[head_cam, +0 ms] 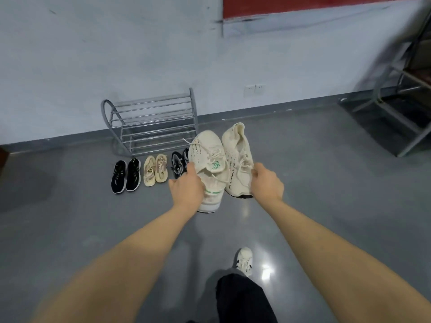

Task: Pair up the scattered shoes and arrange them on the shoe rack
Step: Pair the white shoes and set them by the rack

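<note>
Left grip (186, 191) holding cream sneaker (210, 159), right grip (267, 181) holding its mate (236, 148)

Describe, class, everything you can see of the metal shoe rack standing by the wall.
The shoe rack is grey metal, seemingly thin tubes, with curved end frames and tiers of parallel horizontal bars sloping down towards the front. It stands upright on the grey floor, its back close against the pale wall. No shoes are on it, and neither hand touches it.

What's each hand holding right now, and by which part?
Left hand grips one cream sneaker at its heel collar; right hand pinches the other sneaker by its laces.
</note>
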The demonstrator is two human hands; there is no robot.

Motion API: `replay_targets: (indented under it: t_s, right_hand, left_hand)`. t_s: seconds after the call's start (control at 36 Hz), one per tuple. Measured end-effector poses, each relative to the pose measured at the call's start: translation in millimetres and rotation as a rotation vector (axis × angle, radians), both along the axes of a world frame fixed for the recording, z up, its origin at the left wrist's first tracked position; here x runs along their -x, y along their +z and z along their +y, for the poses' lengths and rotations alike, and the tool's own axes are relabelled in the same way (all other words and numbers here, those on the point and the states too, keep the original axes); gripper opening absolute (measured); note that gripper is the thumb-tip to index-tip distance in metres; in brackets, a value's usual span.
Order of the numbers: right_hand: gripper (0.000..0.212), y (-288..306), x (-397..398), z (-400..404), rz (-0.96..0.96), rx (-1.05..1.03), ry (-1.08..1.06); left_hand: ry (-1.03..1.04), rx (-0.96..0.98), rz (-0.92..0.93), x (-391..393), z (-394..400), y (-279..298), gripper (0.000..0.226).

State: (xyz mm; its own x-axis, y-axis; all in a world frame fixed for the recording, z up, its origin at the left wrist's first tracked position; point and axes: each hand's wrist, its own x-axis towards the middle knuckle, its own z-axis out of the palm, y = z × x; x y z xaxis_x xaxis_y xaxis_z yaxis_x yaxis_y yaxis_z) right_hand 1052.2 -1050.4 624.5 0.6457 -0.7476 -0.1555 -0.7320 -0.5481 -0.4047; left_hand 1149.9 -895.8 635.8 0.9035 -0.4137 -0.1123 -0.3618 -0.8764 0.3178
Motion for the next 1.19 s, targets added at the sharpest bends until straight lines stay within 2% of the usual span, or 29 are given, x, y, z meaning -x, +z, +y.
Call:
replay_targets:
  t_s: [0.17,0.44,0.75,1.06,1.19]
  right_hand:
    - [0.017,4,-67,-66,0.01,0.008,0.1]
    - [0.012,-7,-147,-141,-0.008,-0.019,0.132]
    - [0.025,-55,-243,-211,0.097,0.054,0.151]
    - [0.025,-100,-356,-267,0.182,-0.057,0.143]
    - [0.023,-141,-382,-300,0.251,-0.098,0.161]
  left_hand:
    - [0.059,-0.024,-0.007,-54,-60,11,0.048]
    - [0.086,-0.114,0.027,-131,-138,5,0.051]
    - [0.051,-0.139,0.103,-232,-202,-46,0.045]
    - [0.07,-0.116,0.24,-334,-255,-98,0.05]
    - [0.058,-0.208,0.298,-369,-281,-139,0.045]
